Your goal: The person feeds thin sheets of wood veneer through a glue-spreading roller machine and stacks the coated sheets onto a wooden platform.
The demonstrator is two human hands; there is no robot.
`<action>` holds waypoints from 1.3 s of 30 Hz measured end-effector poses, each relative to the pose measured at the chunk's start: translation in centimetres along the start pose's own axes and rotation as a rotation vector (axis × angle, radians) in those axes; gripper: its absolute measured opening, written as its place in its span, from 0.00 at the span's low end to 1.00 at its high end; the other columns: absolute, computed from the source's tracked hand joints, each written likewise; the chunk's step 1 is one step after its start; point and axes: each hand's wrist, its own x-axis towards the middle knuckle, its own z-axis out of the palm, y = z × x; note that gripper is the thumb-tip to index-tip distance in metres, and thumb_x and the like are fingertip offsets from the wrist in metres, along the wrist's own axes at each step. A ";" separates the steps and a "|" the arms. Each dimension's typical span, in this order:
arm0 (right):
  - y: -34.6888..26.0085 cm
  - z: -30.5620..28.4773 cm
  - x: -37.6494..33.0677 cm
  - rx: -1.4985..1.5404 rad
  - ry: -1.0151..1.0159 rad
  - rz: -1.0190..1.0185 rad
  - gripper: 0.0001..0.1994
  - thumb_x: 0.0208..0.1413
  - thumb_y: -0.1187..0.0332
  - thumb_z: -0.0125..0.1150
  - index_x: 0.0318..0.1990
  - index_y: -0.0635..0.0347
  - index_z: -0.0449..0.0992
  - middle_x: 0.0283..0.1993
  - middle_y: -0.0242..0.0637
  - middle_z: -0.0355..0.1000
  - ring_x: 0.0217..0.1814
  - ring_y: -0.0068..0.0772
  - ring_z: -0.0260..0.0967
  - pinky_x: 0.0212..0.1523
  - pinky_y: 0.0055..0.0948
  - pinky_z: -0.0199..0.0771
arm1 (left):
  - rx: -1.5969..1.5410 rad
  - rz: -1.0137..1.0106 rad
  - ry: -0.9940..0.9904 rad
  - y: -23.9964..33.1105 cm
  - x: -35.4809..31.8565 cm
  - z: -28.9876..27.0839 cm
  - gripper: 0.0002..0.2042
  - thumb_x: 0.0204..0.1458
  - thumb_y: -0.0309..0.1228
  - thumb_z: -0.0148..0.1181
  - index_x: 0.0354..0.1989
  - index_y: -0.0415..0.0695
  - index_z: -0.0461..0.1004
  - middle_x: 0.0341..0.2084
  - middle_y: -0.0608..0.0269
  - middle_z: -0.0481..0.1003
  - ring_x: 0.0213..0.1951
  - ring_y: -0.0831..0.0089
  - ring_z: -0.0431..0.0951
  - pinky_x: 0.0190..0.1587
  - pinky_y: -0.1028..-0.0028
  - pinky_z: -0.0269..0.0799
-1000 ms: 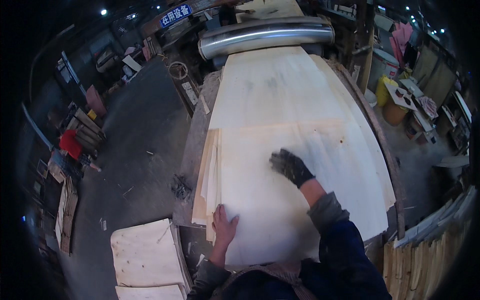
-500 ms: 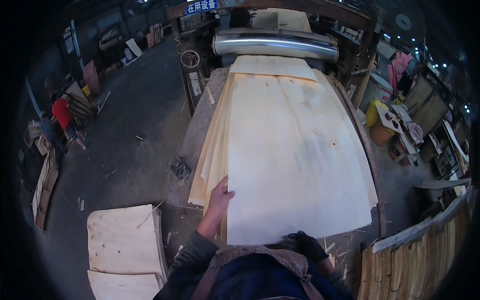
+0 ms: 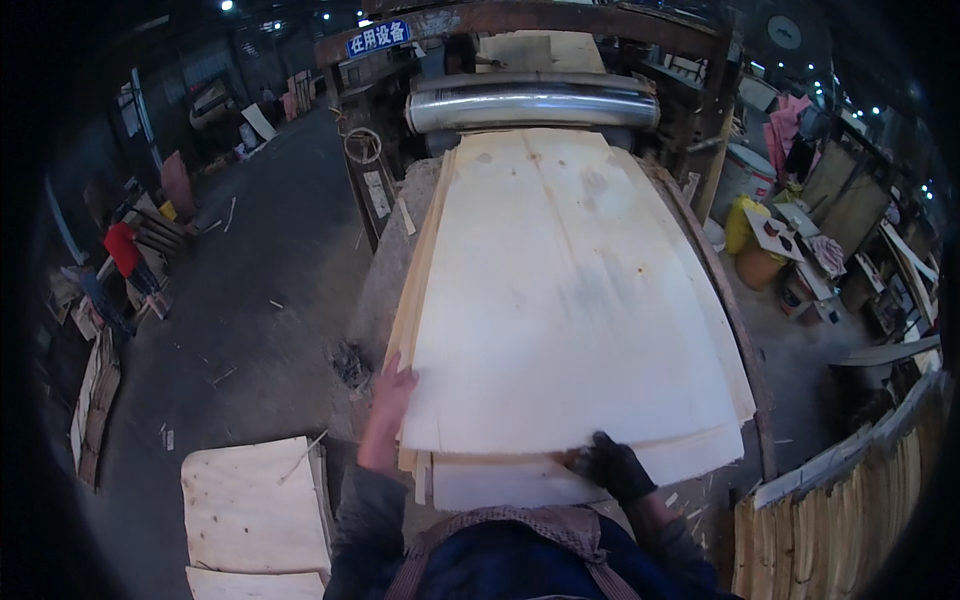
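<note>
A large pale wood veneer sheet (image 3: 560, 300) tops a stack of similar sheets, its far end just in front of a shiny metal roller (image 3: 535, 108). At the sheet's left edge, near its front corner, is my bare left hand (image 3: 392, 395), thumb on top and fingers partly hidden at the edge. My right hand (image 3: 615, 468), in a dark glove, grips the front edge right of the middle, fingers partly hidden. Below that front edge, a lower veneer sheet (image 3: 510, 483) sticks out toward me. More sheet edges show along the left side.
A rusty metal frame (image 3: 560, 20) surrounds the roller. Veneer stacks stand at lower left (image 3: 255, 510) and lower right (image 3: 840, 530). Buckets and boards crowd the right side, including an orange-brown bucket (image 3: 758, 266). A person in red (image 3: 122, 248) is far left.
The top sheet has moved forward and left with both hands, uncovering the lower sheet's front. The short sheet end before the roller no longer shows. My right hand has come up over the edge.
</note>
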 end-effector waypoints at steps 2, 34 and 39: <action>-0.2 -0.9 6.5 0.129 -0.051 0.024 0.16 0.55 0.60 0.49 0.38 0.68 0.66 0.34 0.46 0.69 0.37 0.43 0.70 0.39 0.36 0.73 | 0.328 0.065 0.087 -3.8 0.0 -0.4 0.34 0.48 0.28 0.53 0.61 0.37 0.42 0.54 0.41 0.57 0.55 0.57 0.61 0.54 0.69 0.58; 7.4 -6.2 -4.4 0.057 0.030 0.129 0.17 0.53 0.61 0.52 0.43 0.68 0.68 0.43 0.44 0.69 0.44 0.36 0.68 0.45 0.32 0.69 | -0.469 0.159 -0.131 3.6 -5.3 3.6 0.31 0.43 0.12 0.48 0.59 0.39 0.52 0.37 0.52 0.73 0.36 0.75 0.73 0.40 0.79 0.69; 6.7 -6.3 -2.5 -0.048 0.028 0.016 0.15 0.53 0.62 0.53 0.40 0.68 0.69 0.37 0.41 0.70 0.39 0.35 0.69 0.40 0.31 0.71 | -0.369 0.136 -0.160 1.5 -2.4 0.9 0.30 0.45 0.17 0.50 0.60 0.42 0.51 0.42 0.52 0.70 0.38 0.74 0.72 0.39 0.77 0.68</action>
